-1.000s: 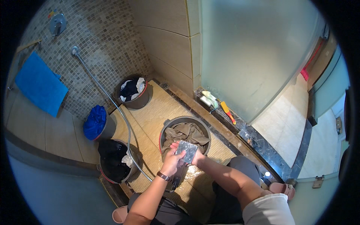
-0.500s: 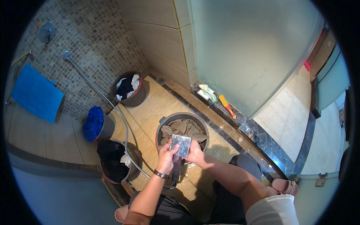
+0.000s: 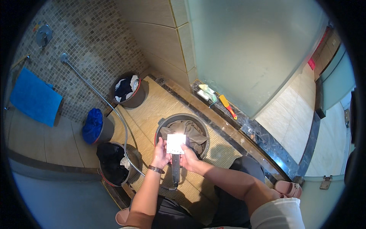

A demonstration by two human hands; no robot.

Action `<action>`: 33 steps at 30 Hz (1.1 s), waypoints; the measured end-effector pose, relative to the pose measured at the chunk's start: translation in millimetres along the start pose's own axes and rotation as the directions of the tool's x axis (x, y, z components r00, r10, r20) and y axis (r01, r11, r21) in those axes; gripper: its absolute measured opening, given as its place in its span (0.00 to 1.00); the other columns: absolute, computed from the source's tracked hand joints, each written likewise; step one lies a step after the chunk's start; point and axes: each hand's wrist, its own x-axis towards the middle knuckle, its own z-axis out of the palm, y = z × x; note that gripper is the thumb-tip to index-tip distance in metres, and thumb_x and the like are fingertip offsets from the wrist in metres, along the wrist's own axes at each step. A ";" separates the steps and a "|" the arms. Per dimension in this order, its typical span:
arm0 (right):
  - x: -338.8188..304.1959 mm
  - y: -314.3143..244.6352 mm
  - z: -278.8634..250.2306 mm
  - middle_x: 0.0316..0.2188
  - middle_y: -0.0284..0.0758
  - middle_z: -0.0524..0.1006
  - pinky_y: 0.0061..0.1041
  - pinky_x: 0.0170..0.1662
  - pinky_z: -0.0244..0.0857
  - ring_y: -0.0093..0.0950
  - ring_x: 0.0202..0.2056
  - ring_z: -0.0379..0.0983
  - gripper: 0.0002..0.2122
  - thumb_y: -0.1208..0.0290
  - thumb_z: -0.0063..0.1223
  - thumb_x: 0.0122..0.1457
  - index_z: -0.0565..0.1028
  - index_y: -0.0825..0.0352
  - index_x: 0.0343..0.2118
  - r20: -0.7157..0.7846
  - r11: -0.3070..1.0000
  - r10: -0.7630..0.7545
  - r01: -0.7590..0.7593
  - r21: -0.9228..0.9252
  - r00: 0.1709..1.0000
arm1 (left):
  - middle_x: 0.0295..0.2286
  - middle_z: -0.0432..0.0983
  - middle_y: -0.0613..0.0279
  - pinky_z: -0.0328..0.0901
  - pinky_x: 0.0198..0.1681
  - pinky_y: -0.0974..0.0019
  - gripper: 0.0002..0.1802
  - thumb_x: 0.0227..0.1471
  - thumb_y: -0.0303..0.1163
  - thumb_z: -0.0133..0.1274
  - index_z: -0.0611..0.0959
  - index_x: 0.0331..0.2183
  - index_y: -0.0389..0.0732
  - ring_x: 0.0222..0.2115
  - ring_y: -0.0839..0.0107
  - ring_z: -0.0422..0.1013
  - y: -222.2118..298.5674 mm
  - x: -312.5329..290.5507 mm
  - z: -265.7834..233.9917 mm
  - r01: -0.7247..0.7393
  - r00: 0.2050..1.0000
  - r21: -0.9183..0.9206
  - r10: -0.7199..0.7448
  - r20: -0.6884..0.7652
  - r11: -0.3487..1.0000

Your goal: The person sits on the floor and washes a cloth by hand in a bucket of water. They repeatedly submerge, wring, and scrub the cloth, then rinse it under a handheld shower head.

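Between my hands is a handheld shower head (image 3: 176, 144) with a square, brightly glinting face turned up and a dark handle pointing back toward me. My left hand (image 3: 160, 154) is closed on its left side. My right hand (image 3: 189, 156) grips the right side, thumb at the near corner. A metal hose (image 3: 124, 124) runs from the wall to the handle's end. Beyond and below the shower head, a dark round bucket (image 3: 207, 143) holds bunched brown cloth (image 3: 188, 128). Some fingers are hidden behind the shower head.
Along the left stand buckets with dark and white clothes (image 3: 126, 89), a blue cloth (image 3: 92, 126) and black clothes (image 3: 110, 162). A yellow-and-red brush-like tool (image 3: 228, 107) lies on the stone ledge at right, beside a frosted glass panel (image 3: 251, 49). A blue towel (image 3: 36, 97) hangs at left.
The shower head has turned so its face catches the light and its handle points straighter toward me. Both hands have shifted slightly left and changed their hold.
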 end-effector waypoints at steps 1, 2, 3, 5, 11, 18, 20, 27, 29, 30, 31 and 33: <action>-1.6 -1.2 2.2 0.37 0.36 0.79 0.30 0.33 0.75 0.30 0.33 0.79 0.27 0.42 0.38 0.64 0.70 0.63 0.48 -0.003 1.000 0.000 0.000 -0.021 1.000 | 0.44 0.75 0.48 0.71 0.46 0.48 0.28 0.65 0.50 0.36 0.72 0.50 0.34 0.44 0.52 0.74 -1.2 7.6 -9.1 0.024 1.000 -0.040 -0.023 0.020 0.999; -6.3 -2.3 7.9 0.36 0.37 0.79 0.30 0.33 0.76 0.31 0.31 0.79 0.27 0.42 0.39 0.64 0.70 0.65 0.47 -0.030 1.000 -0.015 0.015 -0.001 0.999 | 0.44 0.75 0.48 0.72 0.46 0.48 0.28 0.65 0.49 0.37 0.72 0.50 0.34 0.44 0.52 0.74 -2.7 12.4 -14.5 0.049 0.998 -0.079 -0.046 0.040 0.996; -5.7 -0.4 6.8 0.36 0.37 0.79 0.30 0.33 0.76 0.31 0.31 0.79 0.27 0.43 0.39 0.64 0.70 0.66 0.47 0.006 1.000 -0.006 0.006 -0.008 1.000 | 0.45 0.75 0.47 0.72 0.45 0.48 0.28 0.65 0.49 0.37 0.72 0.51 0.34 0.44 0.52 0.74 -5.6 17.0 -19.4 0.074 0.996 -0.117 -0.067 0.061 0.990; -8.5 0.0 7.1 0.36 0.37 0.79 0.31 0.35 0.77 0.32 0.31 0.79 0.26 0.43 0.41 0.64 0.70 0.66 0.47 0.071 1.000 0.009 -0.007 -0.022 0.997 | 0.45 0.75 0.45 0.73 0.43 0.51 0.22 0.65 0.41 0.37 0.73 0.51 0.36 0.43 0.54 0.75 -12.5 23.3 -25.7 -0.016 0.997 -0.088 0.022 0.069 0.996; -14.2 7.4 2.8 0.33 0.37 0.80 0.27 0.33 0.75 0.30 0.29 0.79 0.27 0.42 0.44 0.62 0.72 0.67 0.46 0.085 0.992 -0.028 0.038 -0.119 0.996 | 0.42 0.78 0.46 0.71 0.47 0.55 0.19 0.63 0.33 0.35 0.77 0.47 0.36 0.41 0.56 0.76 -20.6 13.6 -3.8 -0.084 0.984 -0.126 0.103 0.145 0.988; -5.1 6.5 -4.5 0.35 0.38 0.80 0.33 0.37 0.73 0.33 0.32 0.79 0.27 0.40 0.41 0.62 0.73 0.65 0.44 0.081 0.997 0.036 -0.030 -0.069 0.996 | 0.39 0.79 0.49 0.71 0.45 0.53 0.25 0.63 0.45 0.36 0.78 0.44 0.34 0.38 0.54 0.76 -17.7 12.6 -5.7 0.049 0.999 -0.137 -0.048 0.009 0.989; -2.8 5.3 -1.6 0.34 0.37 0.80 0.33 0.37 0.72 0.31 0.30 0.78 0.27 0.39 0.40 0.62 0.74 0.62 0.44 0.030 0.996 0.078 -0.076 -0.056 0.997 | 0.37 0.79 0.51 0.72 0.43 0.54 0.26 0.62 0.50 0.42 0.77 0.43 0.35 0.36 0.57 0.77 -14.6 8.0 0.7 -0.053 0.998 -0.079 0.052 -0.020 0.995; 5.0 2.7 1.1 0.40 0.30 0.78 0.29 0.37 0.69 0.26 0.36 0.75 0.28 0.36 0.34 0.62 0.71 0.56 0.48 0.005 0.993 0.040 -0.039 -0.113 0.999 | 0.29 0.80 0.62 0.70 0.30 0.68 0.21 0.62 0.47 0.49 0.79 0.34 0.36 0.25 0.73 0.75 -21.4 -0.9 8.5 -0.298 0.946 0.366 0.325 -0.014 0.882; -8.8 -6.1 20.0 0.44 0.30 0.77 0.30 0.43 0.68 0.28 0.42 0.74 0.30 0.35 0.33 0.62 0.70 0.56 0.51 -0.055 0.994 0.061 -0.065 -0.089 0.997 | 0.28 0.80 0.61 0.71 0.30 0.68 0.21 0.61 0.47 0.49 0.80 0.33 0.36 0.25 0.72 0.75 -14.4 -4.9 9.9 -0.270 0.950 0.364 0.308 -0.049 0.891; -12.1 -8.7 27.4 0.45 0.29 0.77 0.33 0.50 0.65 0.31 0.44 0.73 0.31 0.35 0.32 0.62 0.72 0.58 0.50 -0.091 1.000 0.024 -0.023 0.013 0.996 | 0.28 0.80 0.61 0.71 0.30 0.67 0.21 0.61 0.47 0.50 0.80 0.32 0.37 0.25 0.72 0.75 -12.2 -9.5 12.3 -0.255 0.953 0.373 0.297 -0.058 0.892; -9.8 -10.9 21.0 0.44 0.31 0.77 0.36 0.52 0.66 0.30 0.45 0.73 0.30 0.37 0.32 0.63 0.72 0.59 0.49 -0.043 0.993 -0.031 0.035 0.114 0.999 | 0.28 0.80 0.61 0.71 0.29 0.67 0.21 0.60 0.48 0.50 0.80 0.32 0.37 0.25 0.72 0.75 -14.1 -13.8 24.4 -0.238 0.956 0.375 0.285 -0.072 0.896; 15.6 -8.8 1.2 0.41 0.32 0.79 0.36 0.51 0.67 0.29 0.44 0.74 0.27 0.42 0.31 0.66 0.74 0.62 0.46 -0.028 0.943 -0.089 0.094 0.318 0.996 | 0.27 0.79 0.62 0.71 0.29 0.68 0.21 0.60 0.48 0.51 0.80 0.31 0.37 0.24 0.72 0.75 -16.6 -16.2 31.0 -0.210 0.963 0.376 0.256 -0.077 0.903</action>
